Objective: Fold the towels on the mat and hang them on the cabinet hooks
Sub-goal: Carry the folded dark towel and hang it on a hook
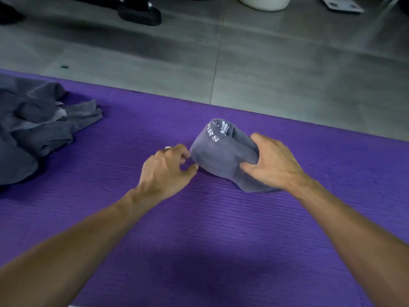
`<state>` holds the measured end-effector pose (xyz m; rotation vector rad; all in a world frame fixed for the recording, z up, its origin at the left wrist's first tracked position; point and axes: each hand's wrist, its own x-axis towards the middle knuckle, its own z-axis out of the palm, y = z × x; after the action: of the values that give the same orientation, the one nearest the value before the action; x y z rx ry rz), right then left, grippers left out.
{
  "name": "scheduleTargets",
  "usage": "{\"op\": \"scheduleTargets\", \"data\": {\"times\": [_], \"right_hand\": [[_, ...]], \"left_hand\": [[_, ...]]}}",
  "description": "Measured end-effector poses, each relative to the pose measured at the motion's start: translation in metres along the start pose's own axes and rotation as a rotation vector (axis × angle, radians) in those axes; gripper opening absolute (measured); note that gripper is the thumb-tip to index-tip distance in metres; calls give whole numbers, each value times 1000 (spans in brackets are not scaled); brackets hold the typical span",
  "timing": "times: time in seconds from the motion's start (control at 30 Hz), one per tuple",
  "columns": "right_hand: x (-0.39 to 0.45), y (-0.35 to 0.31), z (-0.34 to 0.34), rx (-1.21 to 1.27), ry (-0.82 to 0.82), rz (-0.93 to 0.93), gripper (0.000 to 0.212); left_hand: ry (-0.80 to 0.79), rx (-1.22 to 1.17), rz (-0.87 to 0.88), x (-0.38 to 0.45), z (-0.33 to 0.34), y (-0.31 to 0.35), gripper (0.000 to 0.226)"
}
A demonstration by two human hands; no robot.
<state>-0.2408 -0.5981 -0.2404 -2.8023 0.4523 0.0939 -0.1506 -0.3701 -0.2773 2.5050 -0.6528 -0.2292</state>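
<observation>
Folded grey towel (pixel 218 155) at centre of the purple mat (pixel 199 229), a little toward 1 o'clock, close to the mat's far edge, which runs from 9 o'clock down toward 3 o'clock against the grey tiled floor (pixel 287 74). Wide bare mat toward 6 o'clock, crossed only by two forearms; open mat also between the folded towel and the crumpled grey towels (pixel 39 125) heaped at 9 o'clock, well apart, number in that heap not clear. White embroidered logo and letters on the folded towel's upper fold, only "RS" readable, the rest curved out of sight. Right hand (pixel 274 162) clamped on the towel's right end, thumb on top, fingers curled under the bunched cloth. Left hand (pixel 168 169) at the towel's left edge, fingers curled, thumb and fingertips touching or just pinching the cloth, hard to tell which; one ring on a finger. At 12 o'clock on the floor, a black object (pixel 139 9), one white basin (pixel 263 2), one pale perforated panel (pixel 340 4)
</observation>
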Motion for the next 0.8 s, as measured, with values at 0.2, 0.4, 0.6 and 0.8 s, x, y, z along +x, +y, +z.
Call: {"op": "scheduleTargets", "data": {"times": [0.2,0.4,0.6,0.8], "right_hand": [[-10,-3,-21,35,91,182,38],[-50,-18,-52,172,154,297,36],[-117,-38,-142,291,167,438,34],[-189,-52,-304,269,188,510,31]], "left_hand": [[-145,98,124,-8,4,25,23],[-190,113,164,-31,-21,85,25],[-290,147,241,-73,-97,165,28],[-356,200,297,-104,-215,281,31]]}}
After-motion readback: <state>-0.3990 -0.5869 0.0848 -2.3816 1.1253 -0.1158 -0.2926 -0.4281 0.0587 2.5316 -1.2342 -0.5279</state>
